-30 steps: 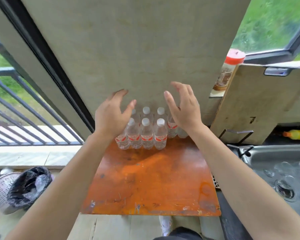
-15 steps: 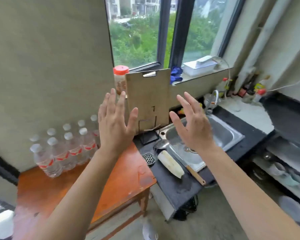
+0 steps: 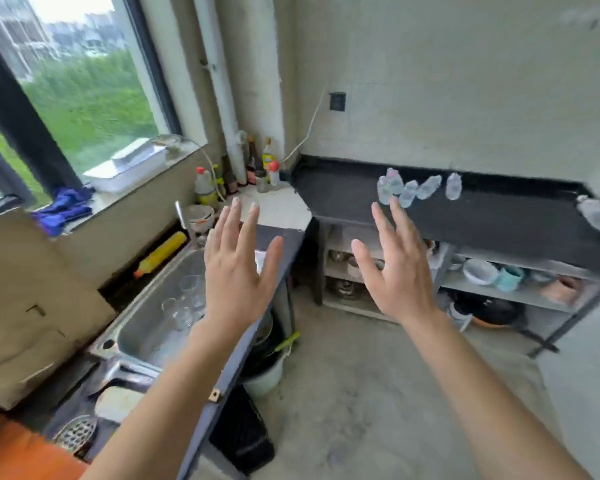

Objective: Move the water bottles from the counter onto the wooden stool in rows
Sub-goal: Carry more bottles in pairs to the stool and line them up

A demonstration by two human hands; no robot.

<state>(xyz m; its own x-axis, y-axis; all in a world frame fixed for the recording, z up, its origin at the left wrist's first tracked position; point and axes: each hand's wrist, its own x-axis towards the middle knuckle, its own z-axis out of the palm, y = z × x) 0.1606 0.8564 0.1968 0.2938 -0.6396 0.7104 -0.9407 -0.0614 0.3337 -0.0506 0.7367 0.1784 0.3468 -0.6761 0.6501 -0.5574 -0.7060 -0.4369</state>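
Observation:
Several clear water bottles [image 3: 409, 188] stand in a loose group on the black counter [image 3: 499, 216] at the right, and one more bottle [image 3: 596, 213] stands apart at the counter's far right end. My left hand [image 3: 238, 271] and my right hand [image 3: 394, 268] are raised in front of me, both empty with fingers spread. My right hand's fingertips overlap the bottle group in the picture but are still well short of it. Only an orange corner of the wooden stool [image 3: 11, 452] shows at the bottom left; the bottles on it are out of view.
A steel sink [image 3: 142, 327] with glasses lies below my left hand. Condiment bottles [image 3: 257, 168] crowd the corner by the window. A shelf with bowls and cups [image 3: 492, 271] sits under the black counter. A dark bin [image 3: 243, 434] stands on the concrete floor [image 3: 378, 393].
My view has swung right, from the stool with its bottle rows, past the sink, to the black counter. Both empty hands stayed raised and moved along with the turn.

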